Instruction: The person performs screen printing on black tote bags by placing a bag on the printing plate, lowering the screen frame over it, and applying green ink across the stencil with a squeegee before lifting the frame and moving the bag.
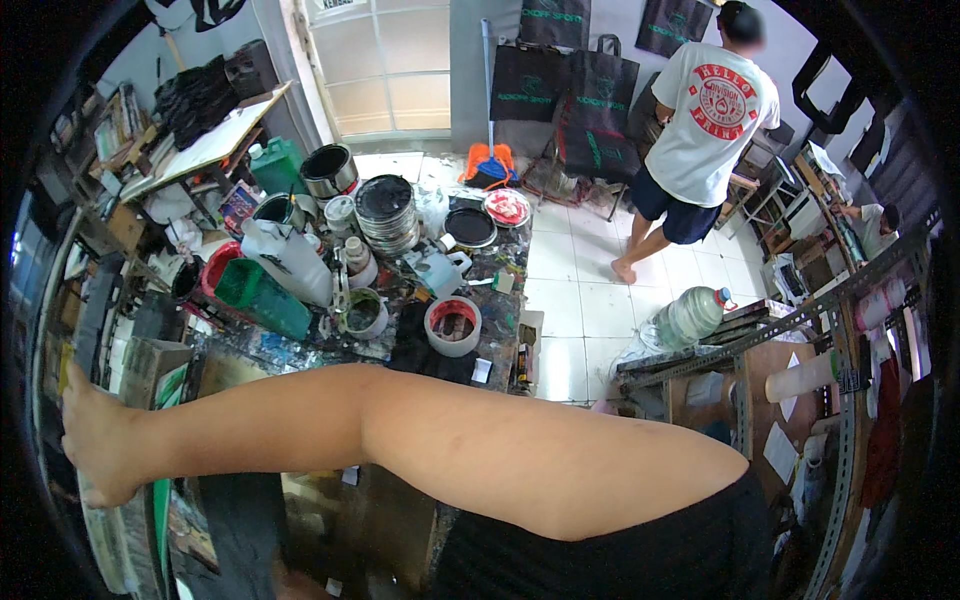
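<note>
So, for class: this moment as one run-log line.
right hand: far left, grip unclear; workbench: paint-stained; open white tub: red inside; co-worker: standing, back turned

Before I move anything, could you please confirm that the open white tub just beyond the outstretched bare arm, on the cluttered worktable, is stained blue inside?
Not quite: the inside is stained red, not blue, as the head view shows. The open white tub does stand on the cluttered worktable, just beyond the outstretched bare arm.
</note>
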The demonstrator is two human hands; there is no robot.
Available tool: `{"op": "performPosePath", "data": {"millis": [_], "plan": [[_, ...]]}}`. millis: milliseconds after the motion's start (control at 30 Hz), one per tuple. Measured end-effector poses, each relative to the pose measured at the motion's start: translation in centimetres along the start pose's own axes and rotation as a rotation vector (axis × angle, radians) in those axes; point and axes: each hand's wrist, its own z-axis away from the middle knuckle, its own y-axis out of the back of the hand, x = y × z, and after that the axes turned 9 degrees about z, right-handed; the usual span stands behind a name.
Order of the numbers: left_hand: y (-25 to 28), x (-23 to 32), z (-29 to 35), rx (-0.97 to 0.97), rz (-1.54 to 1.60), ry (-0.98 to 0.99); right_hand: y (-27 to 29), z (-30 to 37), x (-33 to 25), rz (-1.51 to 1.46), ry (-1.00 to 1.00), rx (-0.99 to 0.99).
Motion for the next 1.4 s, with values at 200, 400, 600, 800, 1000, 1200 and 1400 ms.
{"op": "performPosePath", "data": {"millis": [200, 400, 600, 800, 1000, 1200, 1400], "plan": [[16.5, -1.7, 4.1, 0.461, 0.314, -0.18, 1.4, 0.0, 1.7, 0.008, -0.002, -0.2], [18.2, 4.2, 7.5, 0.751, 0.246, -0.455, 0.8, 0.7, 0.9, 0.011, 0.021, -0.121], [8.9, 10.1, 7.0, 0.596, 0.469, -0.121, 1.4, 1.0, 1.3, -0.049, 0.046, -0.139], [4.8, 4.3, 0.0, 0.458, 0.777, -0.152, 0.8, 0.5, 1.3, -0.026, 0.002, -0.144], [4.5, 3.3, -2.4, 0.542, 0.642, -0.305, 0.4, 0.9, 0.9, -0.009, 0.018, -0.013], [7.9, 8.9, 2.7, 0.284, 0.466, -0.098, 1.8, 0.7, 1.0, 0.002, -0.004, -0.156], [8.1, 9.7, 1.8, 0.548, 0.578, -0.042, 2.2, 1.9, 1.3, 0.003, -0.004, -0.04]]}}
